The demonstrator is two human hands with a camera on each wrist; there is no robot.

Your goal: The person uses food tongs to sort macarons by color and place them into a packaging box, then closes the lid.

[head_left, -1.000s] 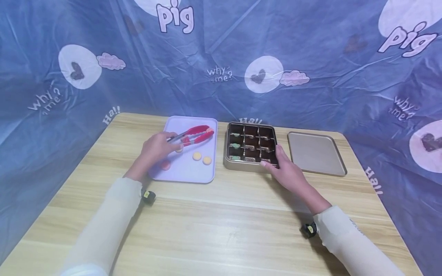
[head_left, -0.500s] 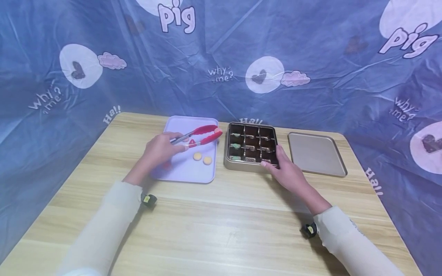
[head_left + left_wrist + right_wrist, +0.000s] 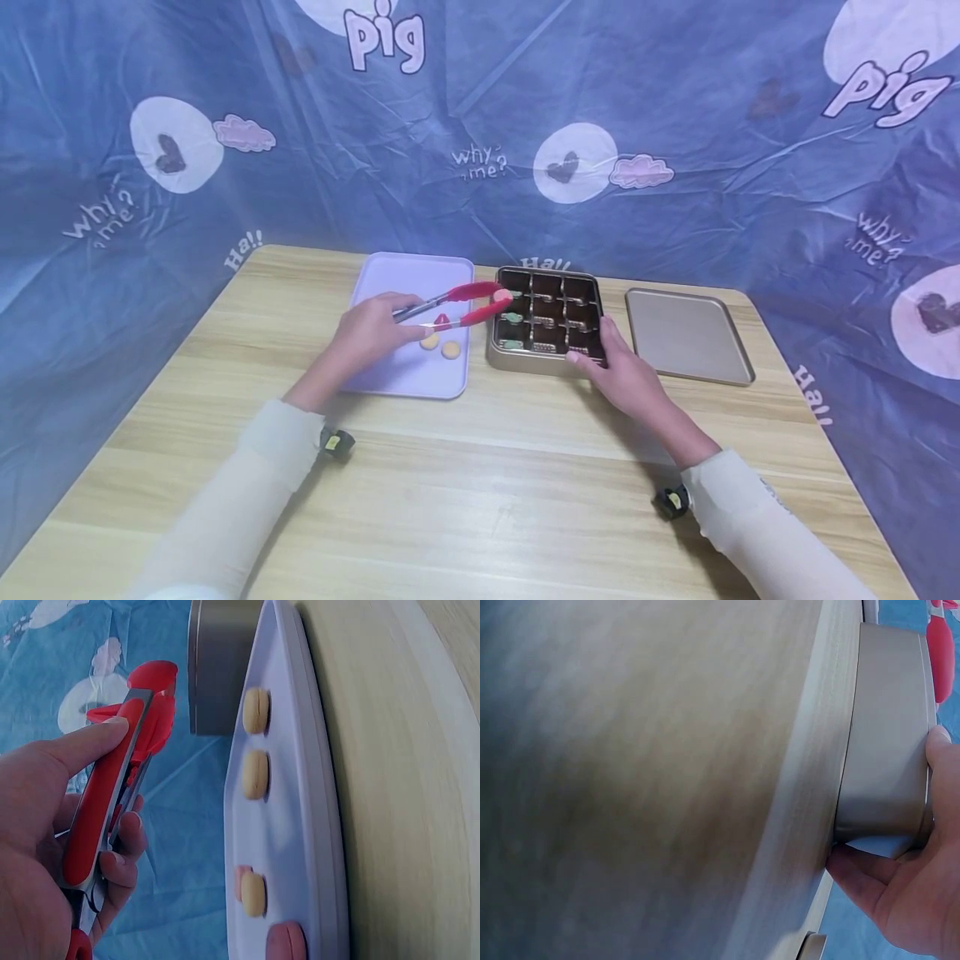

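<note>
My left hand (image 3: pixel 372 335) grips red-and-steel kitchen tongs (image 3: pixel 105 791), thumb along one red handle and fingers curled round the other side. A pink macaron (image 3: pixel 502 296) is pinched between the red tips, over the left column of a gold tin box (image 3: pixel 525 360). That box has a dark divider with several compartments; green-patterned pieces show in the left ones. My right hand (image 3: pixel 628 375) holds the box at its front right corner, thumb at the rim and fingers against the side. On a lilac tray (image 3: pixel 405 379) lie several macarons, yellow (image 3: pixel 255 774) and pink (image 3: pixel 285 942).
A flat gold lid (image 3: pixel 686 333) lies on the wooden table (image 3: pixel 480 492), right of the box. Behind the table hangs a blue printed cloth (image 3: pixel 412 192). The tray stands close to the box's left side.
My left hand has moved right and carried the tongs with the pink macaron from above the tray to over the box's left edge. My right hand stays at the box corner.
</note>
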